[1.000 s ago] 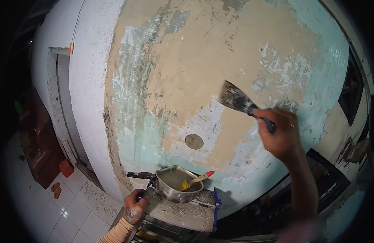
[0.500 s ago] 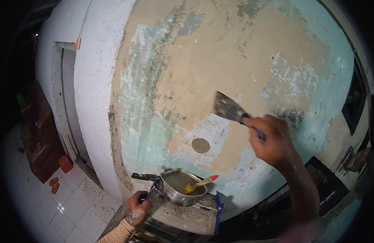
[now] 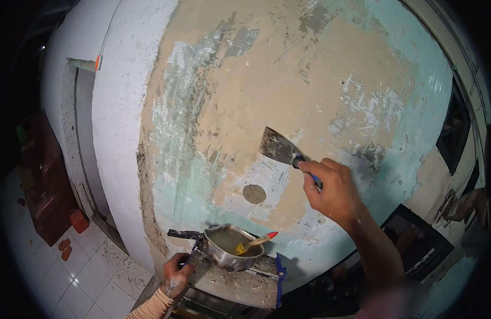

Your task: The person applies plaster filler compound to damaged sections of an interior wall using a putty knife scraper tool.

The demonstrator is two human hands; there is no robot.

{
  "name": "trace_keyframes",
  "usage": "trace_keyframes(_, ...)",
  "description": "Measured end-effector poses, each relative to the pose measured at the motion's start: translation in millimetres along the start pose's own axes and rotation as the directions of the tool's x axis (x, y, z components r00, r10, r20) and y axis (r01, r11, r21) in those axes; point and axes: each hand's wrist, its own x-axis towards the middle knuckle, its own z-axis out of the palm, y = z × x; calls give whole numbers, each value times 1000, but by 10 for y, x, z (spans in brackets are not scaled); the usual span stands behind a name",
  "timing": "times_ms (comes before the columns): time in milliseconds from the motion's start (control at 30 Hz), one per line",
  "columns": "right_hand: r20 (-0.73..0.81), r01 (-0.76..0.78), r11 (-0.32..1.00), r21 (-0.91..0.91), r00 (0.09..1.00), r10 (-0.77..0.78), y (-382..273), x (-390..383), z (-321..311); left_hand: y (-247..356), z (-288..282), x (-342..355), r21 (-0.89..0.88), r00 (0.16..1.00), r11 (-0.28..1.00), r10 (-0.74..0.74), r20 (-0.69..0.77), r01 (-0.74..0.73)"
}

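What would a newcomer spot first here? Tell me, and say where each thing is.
The patchy wall dominates the middle, its beige, white and green areas surrounding a round grey spot low down. Just above and right of that spot is a stained scraper in the right hand. Below, a metal pan with a red-tipped brush sits on a platform.

Wears a long, close-fitting sleeve (image 3: 151,305) on the left forearm, at the bottom edge left of centre: pale peach-orange, lined with fine crosswise ridges, ending at the wrist. Shows greyish-white smears across the back of the left hand (image 3: 176,275), next to the cuff. Bare along the right forearm (image 3: 378,250) in the lower right, with small pale flecks near the right hand (image 3: 334,192). Below, a dull pink patch (image 3: 393,300), too blurred to tell whether cloth.
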Motion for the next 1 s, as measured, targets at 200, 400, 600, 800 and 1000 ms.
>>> trace_keyframes(200,-14,-5,997,-78,1000,4,31,-89,-11,41,29,14,40,1000,999,25,1,-25)
trace_keyframes(400,0,41,999,-27,999,-41,5,-173,-85,-48,30,32,42,1000,999,18,11,-19)
trace_keyframes(600,91,-88,995,-40,992,91,-143,-117,-41,-9,-89,67,-14,990,999,39,132,-38)
trace_keyframes(800,63,-162,983,-91,984,169,-274,-216,-151,123,0,110,332,836,767,498,230,-549)
trace_keyframes(1000,6,-195,977,86,981,195,-111,-263,-54,321,-80,212,265,884,871,316,344,-414)
